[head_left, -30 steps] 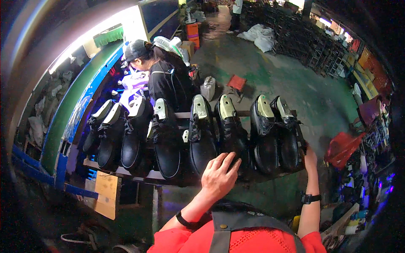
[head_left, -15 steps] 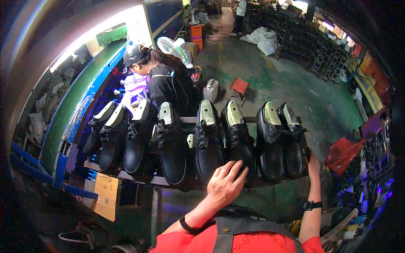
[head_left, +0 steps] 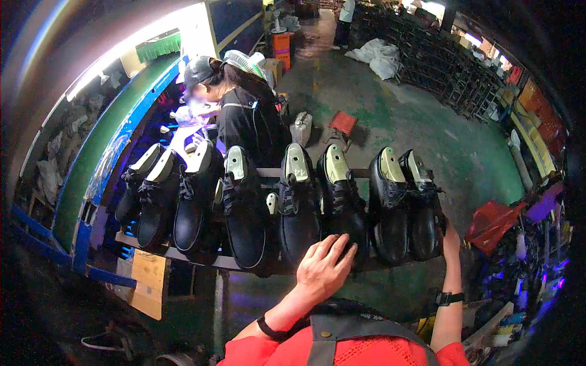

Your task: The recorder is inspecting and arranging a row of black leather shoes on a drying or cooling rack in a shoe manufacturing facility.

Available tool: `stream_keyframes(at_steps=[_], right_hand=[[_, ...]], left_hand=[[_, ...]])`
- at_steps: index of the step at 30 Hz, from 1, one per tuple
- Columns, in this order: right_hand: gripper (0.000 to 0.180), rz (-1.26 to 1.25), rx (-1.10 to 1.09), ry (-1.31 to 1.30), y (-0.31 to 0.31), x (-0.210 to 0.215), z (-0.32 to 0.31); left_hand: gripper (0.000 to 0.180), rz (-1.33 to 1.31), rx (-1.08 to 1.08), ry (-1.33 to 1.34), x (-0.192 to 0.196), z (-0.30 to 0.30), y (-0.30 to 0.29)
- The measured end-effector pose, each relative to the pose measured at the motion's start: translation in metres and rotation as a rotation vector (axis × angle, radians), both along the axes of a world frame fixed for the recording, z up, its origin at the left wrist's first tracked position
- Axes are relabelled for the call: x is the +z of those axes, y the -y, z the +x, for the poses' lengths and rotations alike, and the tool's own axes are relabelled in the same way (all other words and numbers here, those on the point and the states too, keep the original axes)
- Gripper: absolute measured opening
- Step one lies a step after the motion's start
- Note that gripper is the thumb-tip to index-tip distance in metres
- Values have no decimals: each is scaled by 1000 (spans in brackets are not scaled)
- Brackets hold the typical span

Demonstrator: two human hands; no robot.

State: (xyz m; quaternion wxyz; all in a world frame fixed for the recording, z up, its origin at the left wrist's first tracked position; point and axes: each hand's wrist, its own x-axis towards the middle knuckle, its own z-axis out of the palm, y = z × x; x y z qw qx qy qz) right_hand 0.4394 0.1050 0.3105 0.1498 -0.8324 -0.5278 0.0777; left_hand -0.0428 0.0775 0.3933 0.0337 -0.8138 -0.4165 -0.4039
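The person is standing over a rack (head_left: 183, 256) carrying a row of black shoes on lasts, toes pointing toward the wearer and pale last tops pointing away. The left hand (head_left: 322, 268) is resting palm down, fingers spread and slightly curled, on the toe of the middle shoe (head_left: 342, 207), touching it but not closing around it; its grip is open and holding nothing. Just left of that shoe is sitting another black shoe (head_left: 297, 207), and farther left a larger one (head_left: 244, 213) is hanging its toe over the rack's front edge. The right hand (head_left: 450, 235) is reaching up at the rack's right end, touching the outermost shoe (head_left: 422, 207) or the rack edge beside it; whether its grip is closed around anything cannot be told, since the fingers are hidden behind the shoe. A dark watch (head_left: 448, 298) is sitting on the right wrist and a dark band (head_left: 267, 329) on the left. Beyond the rack, another person (head_left: 244, 116) in a cap and dark top is bending over a lit bench at the green conveyor (head_left: 104, 152).
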Motion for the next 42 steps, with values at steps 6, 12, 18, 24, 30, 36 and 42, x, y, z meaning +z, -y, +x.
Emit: stream_keyframes(at_steps=[6,12,18,24,30,36,42], right_hand=[[46,-29,-50,25,1,-3,-3],[41,61,53,-18,2,18,-24],[44,-58,-5,13,2,52,-54],[41,-44,-22,-67,3,37,-42],[46,128,99,84,4,22,-32],[41,116,76,9,5,17,-27],[45,101,53,3,4,25,-37]], left_hand=[[40,-4,-6,-8,1,0,0],[38,-18,-4,-13,3,0,0],[39,-8,1,-14,5,0,0],[40,-27,3,-27,5,0,2],[40,0,17,-25,4,2,-1],[40,-15,18,-43,3,1,2],[40,-14,17,-41,6,2,1]])
